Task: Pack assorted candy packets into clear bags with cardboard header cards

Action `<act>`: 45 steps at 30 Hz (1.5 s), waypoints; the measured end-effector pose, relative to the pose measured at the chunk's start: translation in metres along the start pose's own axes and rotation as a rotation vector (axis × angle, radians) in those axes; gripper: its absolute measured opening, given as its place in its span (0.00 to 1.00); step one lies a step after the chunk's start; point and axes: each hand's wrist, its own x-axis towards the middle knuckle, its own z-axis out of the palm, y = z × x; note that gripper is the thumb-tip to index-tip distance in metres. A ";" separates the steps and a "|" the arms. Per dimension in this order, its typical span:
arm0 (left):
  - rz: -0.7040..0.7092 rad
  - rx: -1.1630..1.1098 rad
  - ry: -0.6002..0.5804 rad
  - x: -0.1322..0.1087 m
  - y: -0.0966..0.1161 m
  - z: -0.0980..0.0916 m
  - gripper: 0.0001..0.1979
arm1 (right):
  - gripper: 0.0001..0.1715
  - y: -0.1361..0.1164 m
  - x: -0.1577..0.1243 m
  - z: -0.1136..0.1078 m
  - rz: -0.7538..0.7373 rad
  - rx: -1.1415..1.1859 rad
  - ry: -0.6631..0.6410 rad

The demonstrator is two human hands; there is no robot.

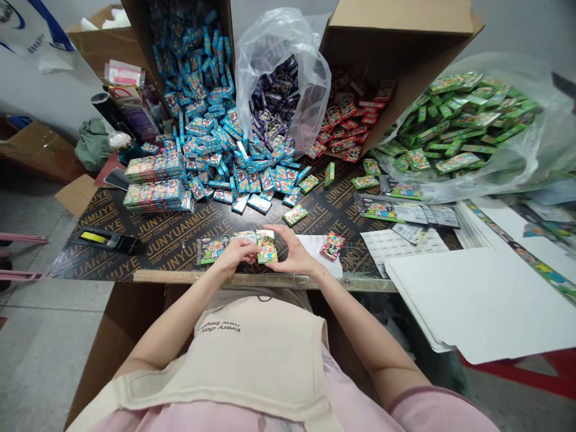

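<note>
On a dark plywood worktop (168, 231) stamped "JUNYUANMUYE" and "WBP COMBI CORE F-F PLYWOOD", you hold a green-and-yellow packet (267, 245) at the clock's centre, close to the near edge. Your right hand (293, 252) brackets it between thumb and fingers, seemingly to steady it; your left hand (236, 253) pinches its fingertips together at the left edge, whether on packet or printed wrapper (207, 247) you cannot tell from here. That Chinese-lettered wrapper lies at nine o'clock. A red packet (332, 246) sits at three. Your apron (270, 354), at six, reads "Every day". Blue packets (211, 141) spill at eleven; a sideways carton (400, 24) at one presumably keeps its red stock (346, 126) within reach.
</note>
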 end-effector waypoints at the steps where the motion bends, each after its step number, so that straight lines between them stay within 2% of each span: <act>1: 0.041 0.088 0.009 0.001 0.000 -0.005 0.21 | 0.44 0.002 -0.001 0.001 0.005 -0.056 0.039; 4: 0.303 0.556 0.134 0.005 -0.002 -0.025 0.26 | 0.43 0.016 -0.002 0.007 0.051 -0.219 0.141; 5: 0.382 0.752 0.170 0.007 -0.003 -0.033 0.33 | 0.43 0.023 -0.002 0.009 0.068 -0.265 0.153; 7: 0.440 1.086 0.166 0.011 -0.008 -0.047 0.48 | 0.45 0.038 -0.004 0.015 0.102 -0.328 0.146; 9: 0.418 1.263 0.113 0.015 -0.014 -0.056 0.55 | 0.47 0.050 -0.007 0.022 0.133 -0.348 0.123; 12: 0.431 1.301 0.091 0.019 -0.021 -0.061 0.57 | 0.50 0.057 -0.011 0.030 0.152 -0.255 0.071; 16: 0.463 1.235 0.093 0.019 -0.022 -0.063 0.58 | 0.54 0.055 -0.013 0.030 0.147 -0.082 0.022; 19: 0.483 1.195 0.045 0.018 -0.018 -0.066 0.58 | 0.50 0.052 -0.010 0.025 0.164 -0.157 0.132; 21: 0.498 1.152 0.035 0.018 -0.016 -0.067 0.58 | 0.48 0.051 -0.008 0.021 0.170 -0.190 0.151; 25: 0.521 1.088 -0.008 0.015 -0.013 -0.064 0.58 | 0.53 0.049 -0.007 0.019 0.123 -0.057 -0.017; 27: 0.540 1.068 -0.004 0.016 -0.011 -0.058 0.56 | 0.53 0.048 -0.005 0.021 0.119 0.075 -0.038; 29: 0.581 1.015 0.105 0.021 -0.005 -0.051 0.54 | 0.50 0.045 0.003 0.025 0.149 0.234 0.064; 31: 0.634 0.872 0.310 0.030 0.002 -0.043 0.50 | 0.47 0.041 0.018 0.029 0.213 0.395 0.289; 33: 0.677 0.650 0.490 0.042 0.010 -0.033 0.42 | 0.46 0.036 0.039 0.031 0.289 0.538 0.560; 36: 0.701 0.325 0.570 0.055 0.013 -0.015 0.22 | 0.40 0.028 0.071 0.028 0.382 0.707 0.880; 38: 0.683 0.118 0.572 0.058 0.009 0.000 0.15 | 0.33 0.024 0.084 0.024 0.445 0.735 1.023; 40: 0.643 -0.090 0.550 0.057 0.001 0.013 0.15 | 0.29 0.019 0.088 0.021 0.514 0.742 1.044; 45: 0.465 -0.511 0.440 0.049 -0.004 0.033 0.17 | 0.26 0.008 0.076 0.020 0.625 0.854 0.811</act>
